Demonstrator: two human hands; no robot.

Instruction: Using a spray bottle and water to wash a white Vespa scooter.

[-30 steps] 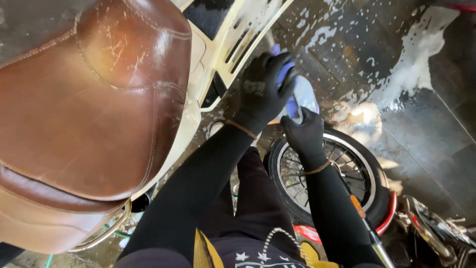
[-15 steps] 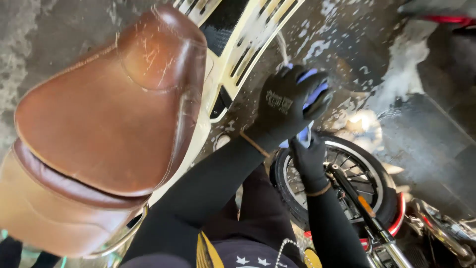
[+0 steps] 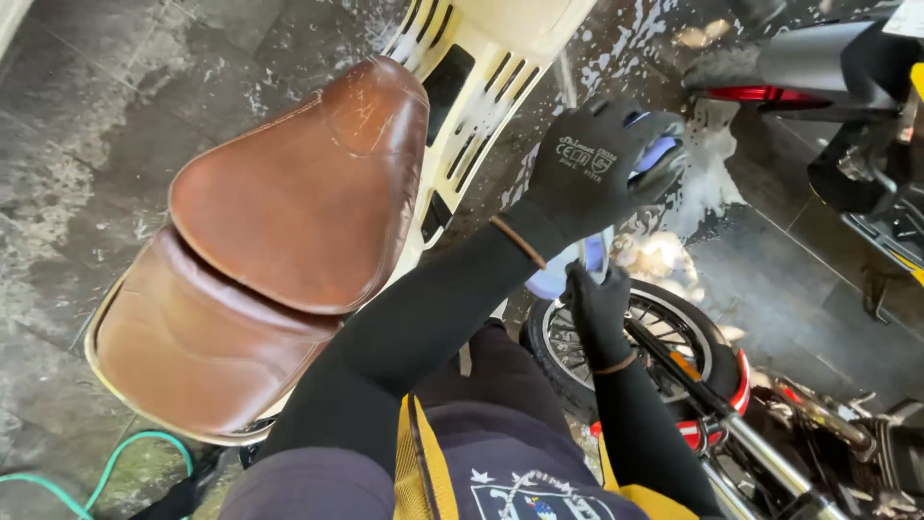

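My left hand [image 3: 597,169], in a black glove, is raised to the right of a cream scooter body [image 3: 481,58] and shut on the upper end of a blue cloth [image 3: 656,151]. Just below it, my right hand [image 3: 597,308], also black-gloved, grips the cloth's paler lower end beside the scooter's flank. The stretch of cloth between the two hands is mostly hidden by the gloves. The scooter's brown two-part leather seat [image 3: 289,221] fills the left of the view.
A spoked motorcycle wheel [image 3: 664,347] with a red-rimmed mudguard sits under my right arm. Another dark motorcycle [image 3: 828,58] stands at the top right. White foam [image 3: 707,183] lies on the wet dark tiled floor. A green hose [image 3: 58,481] curls at the bottom left.
My left hand has lifted up and to the right with the cloth, so the hands are farther apart. The view has swung, bringing more of the seat and floor in.
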